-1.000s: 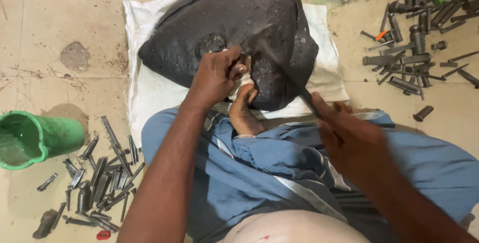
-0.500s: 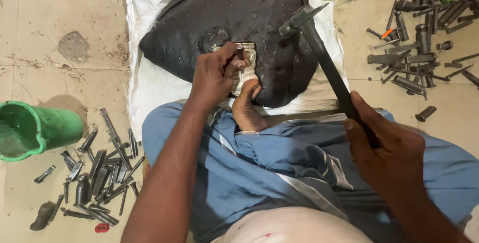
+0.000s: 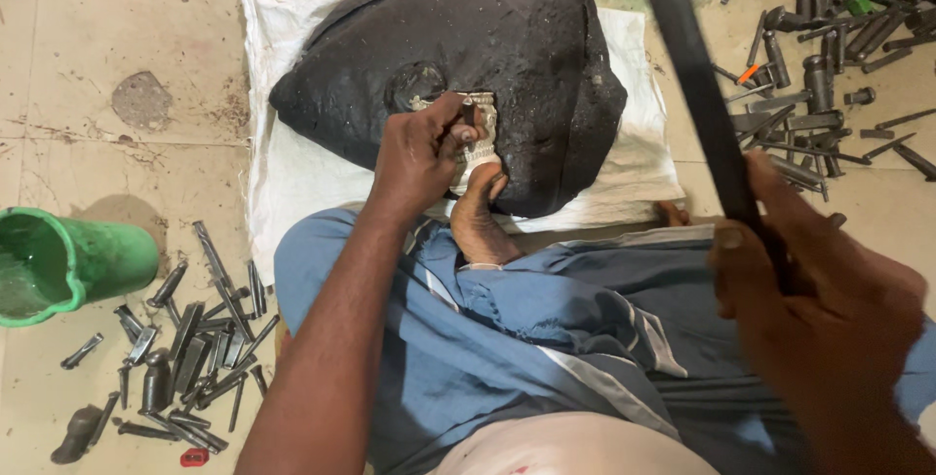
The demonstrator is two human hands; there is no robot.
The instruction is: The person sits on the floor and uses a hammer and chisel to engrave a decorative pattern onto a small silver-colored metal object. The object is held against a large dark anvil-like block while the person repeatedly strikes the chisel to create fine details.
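Note:
My left hand (image 3: 421, 151) grips a small punch upright against a pale metal piece (image 3: 482, 139) set in a big black pitch-like mound (image 3: 507, 46). My right hand (image 3: 824, 295) holds the dark handle of a hammer (image 3: 682, 56), raised high so its head reaches the top edge of the view above the mound. A bare foot (image 3: 478, 217) presses against the mound's near edge, just below the metal piece. The punch's tip is hidden by my fingers.
The mound rests on a white sack (image 3: 292, 168) on a tiled floor. A green plastic cup (image 3: 63, 265) lies at the left. Several steel punches (image 3: 195, 338) are scattered at lower left, and more tools (image 3: 829, 75) at upper right. Blue cloth (image 3: 546, 329) covers my lap.
The hammer has swung up and back from the metal piece, and my right hand has risen with it. My left hand has stayed on the punch.

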